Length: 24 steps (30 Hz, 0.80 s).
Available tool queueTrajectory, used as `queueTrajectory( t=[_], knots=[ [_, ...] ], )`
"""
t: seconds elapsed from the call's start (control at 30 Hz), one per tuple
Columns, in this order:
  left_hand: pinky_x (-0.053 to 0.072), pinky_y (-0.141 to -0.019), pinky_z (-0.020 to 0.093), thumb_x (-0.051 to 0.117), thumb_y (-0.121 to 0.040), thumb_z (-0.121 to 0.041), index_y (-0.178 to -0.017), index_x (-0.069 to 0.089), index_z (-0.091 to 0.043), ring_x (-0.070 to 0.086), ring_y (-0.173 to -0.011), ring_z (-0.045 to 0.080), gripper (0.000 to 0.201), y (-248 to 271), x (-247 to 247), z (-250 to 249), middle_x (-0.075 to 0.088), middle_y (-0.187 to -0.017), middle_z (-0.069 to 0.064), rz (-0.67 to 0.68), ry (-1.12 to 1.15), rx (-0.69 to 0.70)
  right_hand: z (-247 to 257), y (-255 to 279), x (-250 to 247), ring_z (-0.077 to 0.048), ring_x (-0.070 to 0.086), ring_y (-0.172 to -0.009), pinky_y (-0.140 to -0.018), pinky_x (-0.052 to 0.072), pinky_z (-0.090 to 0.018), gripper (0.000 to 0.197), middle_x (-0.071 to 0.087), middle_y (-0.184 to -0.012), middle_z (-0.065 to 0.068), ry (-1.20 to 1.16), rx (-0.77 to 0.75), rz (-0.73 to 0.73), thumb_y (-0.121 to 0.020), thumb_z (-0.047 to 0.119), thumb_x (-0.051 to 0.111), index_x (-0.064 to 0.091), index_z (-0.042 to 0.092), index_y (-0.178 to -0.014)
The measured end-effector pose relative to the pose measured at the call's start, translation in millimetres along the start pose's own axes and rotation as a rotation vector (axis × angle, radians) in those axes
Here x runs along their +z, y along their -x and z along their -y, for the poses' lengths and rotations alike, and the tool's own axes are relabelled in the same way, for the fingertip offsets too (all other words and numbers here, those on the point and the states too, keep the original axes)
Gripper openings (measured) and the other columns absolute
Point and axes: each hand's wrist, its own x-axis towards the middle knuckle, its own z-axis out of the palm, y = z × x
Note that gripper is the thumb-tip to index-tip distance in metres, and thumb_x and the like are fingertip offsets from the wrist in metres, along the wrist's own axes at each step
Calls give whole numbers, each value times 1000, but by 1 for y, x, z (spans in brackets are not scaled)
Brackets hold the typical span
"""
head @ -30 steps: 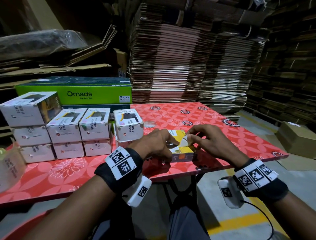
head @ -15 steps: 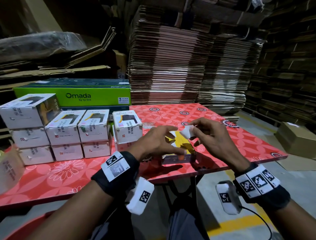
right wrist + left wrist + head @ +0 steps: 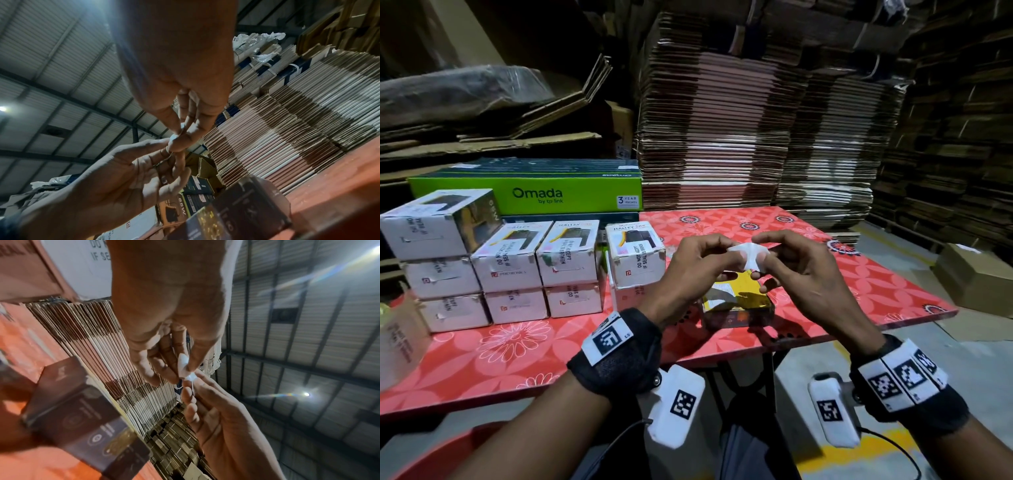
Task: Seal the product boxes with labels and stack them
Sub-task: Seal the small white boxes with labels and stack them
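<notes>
A small white label (image 3: pixel 749 255) hangs in the air between both hands, above a yellow-topped product box (image 3: pixel 738 301) that lies on the red floral table (image 3: pixel 825 260). My left hand (image 3: pixel 717 255) pinches the label's left edge with thumb and forefinger. My right hand (image 3: pixel 763 257) pinches its right side. The left wrist view shows the label (image 3: pixel 184 368) squeezed between the fingertips of both hands, with the dark side of the box (image 3: pixel 82 423) below. In the right wrist view the label (image 3: pixel 174 136) barely shows between the fingertips. Neither hand touches the box.
Stacks of white sealed product boxes (image 3: pixel 517 270) stand at the table's left, with one stack (image 3: pixel 635 260) just left of my left hand. A green Omada box (image 3: pixel 530 195) lies behind them. Piles of flat cardboard (image 3: pixel 739 130) rise behind the table. A brown carton (image 3: pixel 976 277) sits on the floor at right.
Both hands have risen off the yellow-topped box. A second ago they worked at its top; now they hold the white label in the air above it, pinched from both sides.
</notes>
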Motion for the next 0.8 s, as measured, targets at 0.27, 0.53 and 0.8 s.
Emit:
queueTrajectory(
  t=[0.27, 0.53, 0.8],
  knots=[
    [57, -77, 33, 65, -90, 1, -96, 72, 2, 64, -77, 21, 10, 3, -1, -1, 69, -83, 22, 34, -32, 7, 3, 1, 2, -23, 75, -82, -71, 63, -35, 29, 75, -90, -8, 9, 3, 4, -88, 11, 78, 70, 17, -116],
    [60, -82, 39, 56, -87, 13, -86, 71, 3, 64, -78, 30, 18, 2, -1, -4, 67, -86, 28, 129, 45, -49, 7, 1, -10, -28, 73, -85, -74, 56, -25, 32, 75, -95, -12, 0, 16, 119, -87, 7, 77, 71, 13, -118],
    [60, -78, 32, 62, -88, 9, -93, 71, 5, 65, -82, 28, 11, 5, -10, 0, 65, -85, 21, 228, 87, -175, 17, 4, -32, -11, 63, -71, -71, 50, -20, 30, 70, -78, -2, -28, 113, 268, -90, 9, 73, 71, 13, -120]
  ],
)
